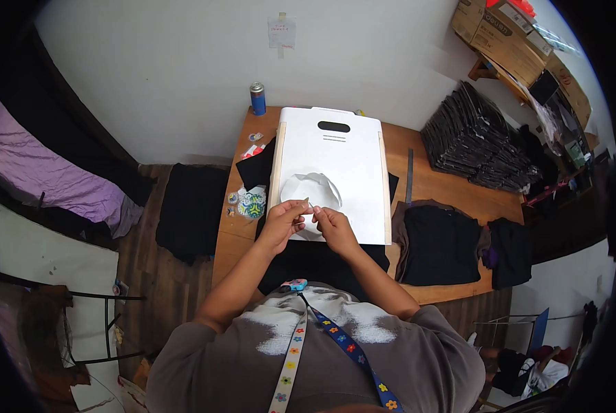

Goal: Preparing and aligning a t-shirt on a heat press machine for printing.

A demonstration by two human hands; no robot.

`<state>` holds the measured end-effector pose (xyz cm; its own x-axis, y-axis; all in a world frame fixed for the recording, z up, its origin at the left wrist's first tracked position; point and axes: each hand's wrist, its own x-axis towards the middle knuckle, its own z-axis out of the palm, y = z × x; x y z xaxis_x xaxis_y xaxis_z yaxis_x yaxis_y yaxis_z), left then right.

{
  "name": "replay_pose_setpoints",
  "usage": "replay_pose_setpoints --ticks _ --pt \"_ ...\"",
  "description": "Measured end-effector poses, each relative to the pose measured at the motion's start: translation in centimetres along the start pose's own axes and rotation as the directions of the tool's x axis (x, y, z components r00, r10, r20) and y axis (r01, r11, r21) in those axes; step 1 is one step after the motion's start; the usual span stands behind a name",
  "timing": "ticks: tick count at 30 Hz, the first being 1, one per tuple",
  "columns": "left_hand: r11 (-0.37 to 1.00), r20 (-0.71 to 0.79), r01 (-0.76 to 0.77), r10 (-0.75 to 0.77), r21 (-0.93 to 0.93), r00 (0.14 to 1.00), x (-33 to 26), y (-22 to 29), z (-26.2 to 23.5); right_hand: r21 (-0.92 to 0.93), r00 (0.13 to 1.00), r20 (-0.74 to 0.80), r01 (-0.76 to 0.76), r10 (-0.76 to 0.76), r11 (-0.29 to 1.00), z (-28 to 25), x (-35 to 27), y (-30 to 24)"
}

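Flowered lanyard [293, 354] hangs nearest, over my grey shirt [218, 372]. Beyond, my left hand [285, 221] and right hand [333, 226] have fingertips pinched on a slender piece [310, 203], too small to identify, above a pale, crinkled, rounded sheet [297, 187] on the white board [364, 168].

My shirt [218, 372] is grey-brown with white blotches; my lanyard [346, 344] has flowers on one cream strap [295, 344] and one blue. The board [363, 182] is white, the table [470, 189] orange-brown, the can [257, 103] mostly blue.

Left hand [284, 221], right hand [330, 226] close together, fingers [296, 206] curled, forearms [241, 283] angled inward
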<state>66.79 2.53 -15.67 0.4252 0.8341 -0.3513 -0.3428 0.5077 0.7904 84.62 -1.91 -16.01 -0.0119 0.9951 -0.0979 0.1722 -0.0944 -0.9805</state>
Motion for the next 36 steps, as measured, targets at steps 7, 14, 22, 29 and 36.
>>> replay_pose_setpoints --ticks 7,14,22,29,36 --pt "0.996 0.034 0.049 -0.047 -0.074 0.998 -0.4 0.2 -0.3 0.008 1.0 -0.001 0.016 -0.016 1.0 0.0 -0.5 -0.7" --pt "0.991 0.071 0.068 -0.06 -0.112 0.996 -0.4 0.3 -0.8 0.022 0.999 0.032 0.017 -0.017 1.0 -0.3 -0.5 -0.9" --pt "1.0 0.036 0.007 -0.008 0.002 0.999 -0.7 0.7 -0.5 0.01 0.999 0.047 0.021 -0.021 1.0 -0.6 -0.5 -1.0" --pt "0.998 0.011 -0.007 0.006 0.06 1.0 -1.0 0.8 -0.6 0.003 0.995 0.101 0.009 -0.01 1.0 -0.8 -0.5 -0.8" --pt "0.998 0.052 -0.001 -0.001 0.057 0.999 -0.9 0.5 -0.8 0.017 0.994 0.106 0.0 -0.002 1.0 -1.0 -0.5 -0.3"
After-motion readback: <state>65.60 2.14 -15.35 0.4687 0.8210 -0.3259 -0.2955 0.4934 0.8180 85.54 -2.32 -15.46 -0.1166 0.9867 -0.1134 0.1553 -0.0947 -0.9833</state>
